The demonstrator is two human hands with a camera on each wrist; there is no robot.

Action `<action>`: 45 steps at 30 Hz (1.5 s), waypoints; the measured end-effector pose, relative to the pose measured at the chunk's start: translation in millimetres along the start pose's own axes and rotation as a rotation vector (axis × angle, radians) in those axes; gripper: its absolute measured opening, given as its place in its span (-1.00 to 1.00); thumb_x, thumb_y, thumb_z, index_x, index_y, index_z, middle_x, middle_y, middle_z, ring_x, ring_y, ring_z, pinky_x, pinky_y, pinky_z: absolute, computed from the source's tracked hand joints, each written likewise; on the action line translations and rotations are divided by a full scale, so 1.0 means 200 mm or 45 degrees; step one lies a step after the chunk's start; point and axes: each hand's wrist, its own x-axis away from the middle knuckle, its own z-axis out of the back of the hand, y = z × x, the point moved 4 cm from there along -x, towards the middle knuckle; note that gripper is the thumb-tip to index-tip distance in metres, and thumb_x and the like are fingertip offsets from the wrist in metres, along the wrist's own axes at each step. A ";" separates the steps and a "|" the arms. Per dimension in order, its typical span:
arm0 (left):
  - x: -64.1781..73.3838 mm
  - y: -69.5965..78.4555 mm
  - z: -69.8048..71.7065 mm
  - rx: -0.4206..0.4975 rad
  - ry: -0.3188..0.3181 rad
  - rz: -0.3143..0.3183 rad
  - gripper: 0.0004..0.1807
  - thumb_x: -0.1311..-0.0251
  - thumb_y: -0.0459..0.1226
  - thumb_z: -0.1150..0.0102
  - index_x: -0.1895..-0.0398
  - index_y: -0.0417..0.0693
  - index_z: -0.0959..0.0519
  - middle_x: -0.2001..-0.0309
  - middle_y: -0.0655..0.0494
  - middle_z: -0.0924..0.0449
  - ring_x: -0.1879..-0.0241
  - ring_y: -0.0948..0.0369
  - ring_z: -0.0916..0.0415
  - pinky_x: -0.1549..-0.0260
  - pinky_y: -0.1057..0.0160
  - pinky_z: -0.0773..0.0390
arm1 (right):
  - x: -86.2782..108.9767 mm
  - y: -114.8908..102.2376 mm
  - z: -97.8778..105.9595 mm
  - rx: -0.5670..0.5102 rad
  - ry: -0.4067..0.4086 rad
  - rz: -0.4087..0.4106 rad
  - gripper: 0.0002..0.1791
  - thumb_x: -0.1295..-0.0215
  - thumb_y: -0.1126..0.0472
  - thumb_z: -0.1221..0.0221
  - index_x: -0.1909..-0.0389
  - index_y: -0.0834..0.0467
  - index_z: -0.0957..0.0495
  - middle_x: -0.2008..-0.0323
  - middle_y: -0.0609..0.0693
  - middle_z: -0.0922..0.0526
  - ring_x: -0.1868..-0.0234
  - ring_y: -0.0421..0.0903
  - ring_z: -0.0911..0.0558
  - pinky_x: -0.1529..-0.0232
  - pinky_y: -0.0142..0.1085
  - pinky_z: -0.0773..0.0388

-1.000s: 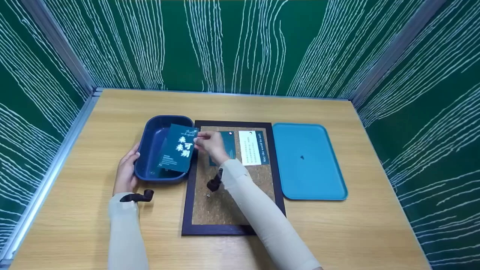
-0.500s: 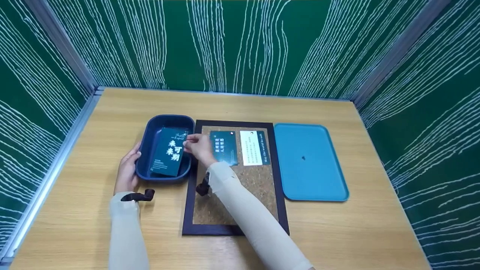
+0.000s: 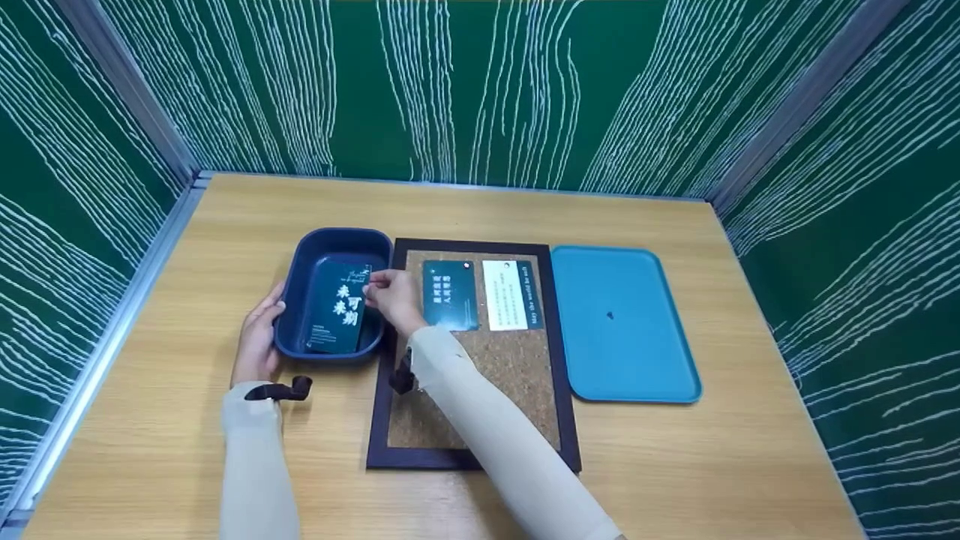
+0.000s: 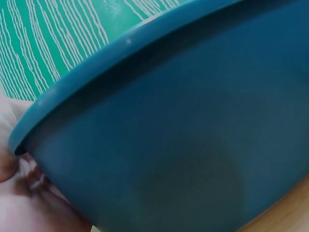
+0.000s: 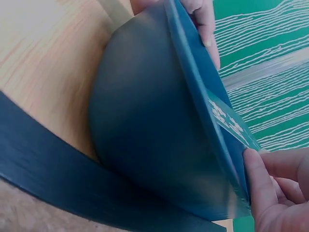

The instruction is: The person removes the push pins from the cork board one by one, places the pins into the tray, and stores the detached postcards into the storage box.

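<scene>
A dark blue basin stands at the left of the table in the head view. My left hand grips its left side, the thumb over the rim; the left wrist view is mostly filled by the basin's outer wall. Between thumb and fingertips, my right hand pinches the right edge of a green postcard with white characters. The postcard lies within the basin's outline, and in the right wrist view its upper part shows above the rim.
Right of the basin lies a dark-framed corkboard. Pinned near its top are a green card and a white-and-green card. A light blue tray sits further right, with a small dark item on it. Green walls surround the table.
My right hand has moved left and brought the postcard from the basin's right rim to over its inside, uncovering the pinned green card. My left hand keeps its hold on the basin.
</scene>
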 end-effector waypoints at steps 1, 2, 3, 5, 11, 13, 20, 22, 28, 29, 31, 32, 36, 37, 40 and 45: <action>0.00 0.00 0.00 0.003 0.002 -0.001 -0.44 -0.46 -0.41 0.33 -0.50 -0.07 -0.01 -0.55 0.24 0.19 -0.52 0.29 0.17 -0.46 0.29 0.01 | 0.00 0.00 0.00 0.021 -0.003 0.009 -0.75 -0.19 0.48 -0.21 0.10 0.44 -0.60 0.29 0.21 -0.69 0.35 -0.07 -0.73 0.35 -0.44 -0.67; 0.00 0.00 0.00 0.000 0.002 -0.004 -0.44 -0.46 -0.41 0.33 -0.50 -0.07 -0.01 -0.55 0.24 0.19 -0.52 0.29 0.18 -0.46 0.29 0.01 | 0.00 0.00 0.00 0.042 -0.007 0.016 -0.75 -0.20 0.47 -0.20 0.09 0.43 -0.61 0.28 0.20 -0.70 0.34 -0.05 -0.74 0.35 -0.44 -0.67; 0.00 0.00 0.00 0.004 0.001 -0.005 -0.44 -0.46 -0.41 0.33 -0.50 -0.07 -0.02 -0.55 0.24 0.18 -0.52 0.29 0.18 -0.46 0.28 0.01 | 0.01 0.00 0.00 0.064 -0.011 0.021 -0.75 -0.21 0.46 -0.20 0.08 0.42 -0.61 0.28 0.20 -0.70 0.32 -0.04 -0.74 0.35 -0.44 -0.67; 0.00 0.00 0.00 0.007 -0.004 -0.008 -0.44 -0.46 -0.41 0.32 -0.50 -0.06 -0.02 -0.55 0.25 0.19 -0.53 0.30 0.20 -0.47 0.29 0.02 | 0.01 0.00 -0.01 0.107 -0.022 0.032 -0.74 -0.23 0.44 -0.20 0.07 0.41 -0.61 0.28 0.19 -0.70 0.30 -0.03 -0.74 0.33 -0.43 -0.67; 0.00 0.00 0.00 0.003 -0.012 -0.002 -0.43 -0.47 -0.39 0.27 -0.51 -0.02 -0.02 -0.55 0.28 0.21 -0.53 0.30 0.25 -0.47 0.28 0.04 | 0.02 -0.01 -0.01 0.270 -0.033 0.065 -0.74 -0.26 0.39 -0.20 0.04 0.35 -0.62 0.26 0.12 -0.73 0.31 -0.10 -0.74 0.31 -0.41 -0.66; 0.00 0.00 0.00 0.003 -0.009 0.000 -0.43 -0.47 -0.38 0.27 -0.50 -0.02 -0.02 -0.55 0.28 0.20 -0.53 0.30 0.24 -0.47 0.28 0.03 | 0.02 -0.01 -0.01 0.322 -0.042 0.076 -0.73 -0.27 0.37 -0.19 0.02 0.33 -0.62 0.25 0.11 -0.73 0.31 -0.13 -0.73 0.32 -0.41 -0.65; 0.00 0.00 0.00 0.014 -0.011 -0.010 -0.43 -0.47 -0.38 0.26 -0.50 -0.02 -0.02 -0.55 0.26 0.19 -0.53 0.31 0.26 -0.47 0.29 0.06 | 0.03 -0.01 -0.01 0.422 -0.071 0.126 -0.72 -0.30 0.35 -0.16 -0.01 0.30 -0.62 0.20 0.10 -0.74 0.30 -0.20 -0.69 0.32 -0.45 -0.61; 0.00 0.00 0.00 0.027 -0.016 -0.005 -0.43 -0.47 -0.39 0.26 -0.50 -0.02 -0.02 -0.55 0.26 0.18 -0.53 0.31 0.24 -0.47 0.29 0.05 | 0.03 -0.01 -0.01 0.456 -0.070 0.153 -0.71 -0.30 0.34 -0.17 -0.01 0.30 -0.62 0.19 0.11 -0.74 0.30 -0.19 -0.69 0.31 -0.44 -0.61; -0.01 -0.01 0.00 0.066 -0.043 0.006 -0.43 -0.47 -0.41 0.33 -0.52 -0.04 0.02 -0.55 0.24 0.14 -0.52 0.33 0.20 -0.48 0.28 0.05 | 0.03 -0.02 0.00 0.531 -0.075 0.216 -0.68 -0.29 0.34 -0.17 -0.03 0.33 -0.60 0.13 0.13 -0.73 0.22 -0.14 -0.68 0.22 -0.41 -0.63; -0.01 -0.01 0.00 0.061 -0.042 0.003 -0.43 -0.48 -0.41 0.34 -0.52 -0.04 0.02 -0.55 0.24 0.14 -0.52 0.33 0.20 -0.48 0.27 0.05 | 0.03 -0.02 0.00 0.535 -0.079 0.215 -0.68 -0.29 0.33 -0.17 -0.03 0.33 -0.60 0.12 0.12 -0.73 0.22 -0.15 -0.68 0.22 -0.41 -0.63; -0.01 -0.01 0.00 0.057 -0.036 0.001 -0.43 -0.47 -0.41 0.34 -0.52 -0.04 0.02 -0.54 0.24 0.13 -0.52 0.32 0.19 -0.48 0.26 0.05 | 0.03 -0.02 0.00 0.515 -0.080 0.215 -0.69 -0.28 0.33 -0.18 -0.02 0.33 -0.61 0.15 0.12 -0.74 0.25 -0.16 -0.67 0.25 -0.43 -0.62; -0.01 -0.01 0.00 0.060 -0.034 0.002 -0.43 -0.47 -0.41 0.34 -0.52 -0.03 0.02 -0.54 0.24 0.13 -0.52 0.32 0.19 -0.48 0.26 0.05 | 0.03 -0.02 0.00 0.489 -0.083 0.208 -0.70 -0.28 0.33 -0.18 -0.01 0.33 -0.61 0.17 0.12 -0.74 0.28 -0.17 -0.67 0.29 -0.44 -0.61; -0.01 -0.01 0.01 0.068 -0.029 0.006 -0.43 -0.47 -0.40 0.33 -0.51 -0.01 0.00 -0.54 0.25 0.12 -0.52 0.30 0.17 -0.48 0.24 0.05 | 0.03 0.00 0.00 0.271 -0.101 0.151 -0.72 -0.27 0.36 -0.17 0.03 0.39 -0.61 0.26 0.16 -0.73 0.37 -0.16 -0.67 0.38 -0.47 -0.59; -0.01 -0.01 0.01 0.072 -0.028 0.006 -0.43 -0.47 -0.40 0.32 -0.51 -0.01 0.00 -0.54 0.25 0.12 -0.52 0.30 0.17 -0.48 0.23 0.05 | 0.02 0.00 0.00 0.200 -0.108 0.134 -0.72 -0.27 0.38 -0.16 0.04 0.42 -0.60 0.27 0.18 -0.73 0.36 -0.12 -0.69 0.37 -0.47 -0.61; -0.01 -0.01 0.01 0.081 -0.029 0.004 -0.43 -0.47 -0.40 0.32 -0.52 0.00 -0.01 -0.54 0.25 0.11 -0.52 0.29 0.16 -0.48 0.23 0.05 | 0.02 0.01 0.00 0.027 -0.118 0.092 -0.73 -0.26 0.44 -0.14 0.06 0.49 -0.57 0.27 0.26 -0.71 0.28 0.02 -0.74 0.26 -0.39 -0.68; -0.01 -0.01 0.00 0.070 -0.008 0.007 -0.43 -0.47 -0.40 0.31 -0.51 -0.01 -0.02 -0.54 0.26 0.10 -0.52 0.31 0.15 -0.48 0.25 0.03 | 0.02 0.01 0.01 -0.083 -0.107 0.049 -0.74 -0.27 0.44 -0.15 0.06 0.50 -0.56 0.26 0.29 -0.69 0.23 0.11 -0.73 0.18 -0.28 -0.69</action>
